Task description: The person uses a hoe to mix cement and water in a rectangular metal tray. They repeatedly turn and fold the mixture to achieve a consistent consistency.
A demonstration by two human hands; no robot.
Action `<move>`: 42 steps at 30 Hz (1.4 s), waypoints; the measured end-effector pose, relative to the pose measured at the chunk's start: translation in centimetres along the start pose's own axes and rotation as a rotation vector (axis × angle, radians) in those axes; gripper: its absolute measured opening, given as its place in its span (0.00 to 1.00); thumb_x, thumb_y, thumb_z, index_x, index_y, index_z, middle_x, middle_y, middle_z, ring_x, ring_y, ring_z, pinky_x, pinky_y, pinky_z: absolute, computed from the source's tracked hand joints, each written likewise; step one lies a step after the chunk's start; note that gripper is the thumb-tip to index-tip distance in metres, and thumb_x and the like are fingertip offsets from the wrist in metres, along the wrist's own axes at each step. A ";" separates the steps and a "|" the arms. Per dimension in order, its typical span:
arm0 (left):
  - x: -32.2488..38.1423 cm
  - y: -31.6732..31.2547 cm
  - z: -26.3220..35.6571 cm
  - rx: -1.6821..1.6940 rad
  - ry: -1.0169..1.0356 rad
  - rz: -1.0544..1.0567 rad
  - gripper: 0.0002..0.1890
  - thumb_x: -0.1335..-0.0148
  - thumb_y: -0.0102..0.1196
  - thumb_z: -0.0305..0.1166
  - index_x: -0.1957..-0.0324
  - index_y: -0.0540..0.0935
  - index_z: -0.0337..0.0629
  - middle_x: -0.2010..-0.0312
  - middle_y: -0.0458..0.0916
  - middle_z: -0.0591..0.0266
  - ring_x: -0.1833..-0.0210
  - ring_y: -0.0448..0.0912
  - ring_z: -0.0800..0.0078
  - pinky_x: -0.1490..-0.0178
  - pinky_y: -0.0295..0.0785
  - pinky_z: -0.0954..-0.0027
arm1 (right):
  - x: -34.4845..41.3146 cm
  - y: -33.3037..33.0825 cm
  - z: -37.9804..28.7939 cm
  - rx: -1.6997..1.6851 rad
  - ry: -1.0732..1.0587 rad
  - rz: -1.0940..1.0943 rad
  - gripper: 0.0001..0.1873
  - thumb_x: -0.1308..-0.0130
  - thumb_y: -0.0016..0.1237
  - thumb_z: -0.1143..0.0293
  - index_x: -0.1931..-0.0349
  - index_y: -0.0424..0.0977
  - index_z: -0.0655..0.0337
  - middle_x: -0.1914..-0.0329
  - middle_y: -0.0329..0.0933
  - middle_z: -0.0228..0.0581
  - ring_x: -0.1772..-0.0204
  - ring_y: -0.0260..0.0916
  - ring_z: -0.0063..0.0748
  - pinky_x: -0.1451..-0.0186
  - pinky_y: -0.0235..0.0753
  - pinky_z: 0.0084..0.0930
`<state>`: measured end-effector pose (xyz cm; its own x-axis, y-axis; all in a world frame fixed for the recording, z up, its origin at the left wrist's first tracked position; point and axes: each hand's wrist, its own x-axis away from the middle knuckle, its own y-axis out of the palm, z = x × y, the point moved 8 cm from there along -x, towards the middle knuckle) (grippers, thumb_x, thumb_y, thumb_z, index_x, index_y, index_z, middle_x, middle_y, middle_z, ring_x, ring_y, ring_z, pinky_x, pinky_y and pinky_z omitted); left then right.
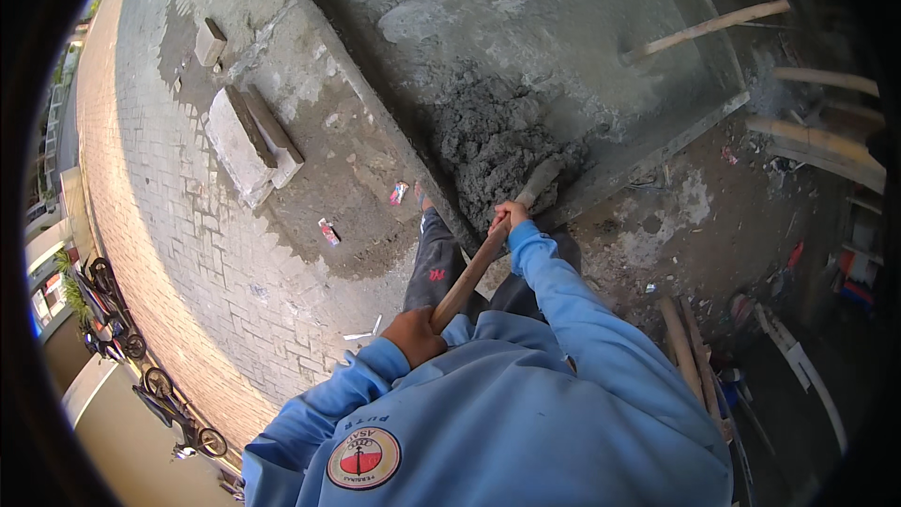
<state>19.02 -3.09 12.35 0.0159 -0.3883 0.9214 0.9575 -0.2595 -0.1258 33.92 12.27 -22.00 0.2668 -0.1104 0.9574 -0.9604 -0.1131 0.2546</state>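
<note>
My left hand grips the butt end of a wooden handle close to my waist. Further down the same handle, my right hand is closed around it near the grey, mortar-coated lower part. This long-handled tool, a shovel or hoe, slants into a heap of wet grey mortar; its blade is hidden. The heap lies in the near corner of a large shallow mixing trough. Smoother, wetter mix covers the trough beyond it.
Another wooden handle rises from the mix at the right. Concrete blocks lie on paving left of the trough. Timber pieces are at my right, and more wood lies past the trough. Parked motorcycles stand far left.
</note>
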 end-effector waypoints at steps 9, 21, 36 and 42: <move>-0.8 -1.6 -27.0 -0.197 0.047 0.023 0.12 0.51 0.60 0.30 0.62 0.77 0.47 0.70 0.82 0.53 0.65 0.81 0.52 0.62 0.75 0.58 | 15.3 10.4 7.0 -0.213 0.001 0.068 0.07 0.45 0.56 0.71 0.72 0.71 0.56 0.75 0.73 0.32 0.68 0.76 0.34 0.61 0.76 0.35; -12.2 -0.2 -2.6 0.157 0.739 0.442 0.18 0.49 0.62 0.36 0.58 0.74 0.40 0.68 0.79 0.48 0.61 0.78 0.47 0.56 0.71 0.55 | 22.6 20.2 -23.4 0.100 -0.900 -0.210 0.09 0.41 0.57 0.71 0.71 0.68 0.57 0.78 0.70 0.33 0.76 0.73 0.29 0.73 0.76 0.27; -6.9 8.6 -2.1 0.918 0.025 -0.040 0.14 0.53 0.61 0.24 0.64 0.72 0.37 0.86 0.70 0.63 0.87 0.69 0.74 0.85 0.62 0.71 | -5.8 8.2 -5.8 0.484 -0.072 -0.068 0.22 0.37 0.47 0.65 0.90 0.60 0.56 0.91 0.64 0.44 0.83 0.69 0.43 0.70 0.74 0.43; 1.7 7.3 -13.8 0.514 0.134 -0.060 0.23 0.55 0.65 0.30 0.55 0.76 0.35 0.76 0.75 0.62 0.77 0.74 0.74 0.73 0.70 0.71 | 6.9 8.3 3.5 -0.059 -0.019 0.169 0.14 0.44 0.55 0.68 0.81 0.62 0.54 0.88 0.61 0.33 0.85 0.61 0.33 0.79 0.71 0.37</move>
<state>22.09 -17.85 7.95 -0.0477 -0.5042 0.8622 0.9738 0.1686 0.1525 28.07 7.10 -13.79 0.1022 -0.1419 0.9846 -0.9946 -0.0330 0.0985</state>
